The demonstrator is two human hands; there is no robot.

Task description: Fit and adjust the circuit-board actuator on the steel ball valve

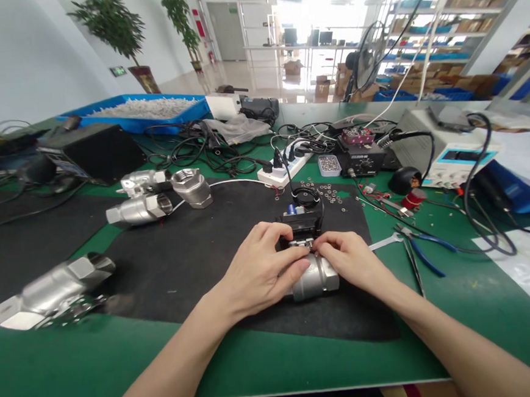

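Observation:
A steel valve body (pixel 315 280) lies on the black mat (pixel 182 260) near the table's front. On top of it sits a small black actuator box (pixel 300 221) with a coiled black cable. My left hand (pixel 259 271) wraps over the valve's left side, fingers curled onto its top. My right hand (pixel 350 259) pinches at the valve's top mount, fingertips pressed together beside the left fingers. What the fingertips hold, if anything, is too small to make out.
More steel valves (pixel 140 209) lie at the mat's left, one (pixel 54 291) at the near left. Loose washers (pixel 326 190), blue-handled pliers (pixel 423 256), a wrench (pixel 385 243), a power strip (pixel 285 166), a soldering station (pixel 363 157) and a power supply (pixel 454 153) crowd the right.

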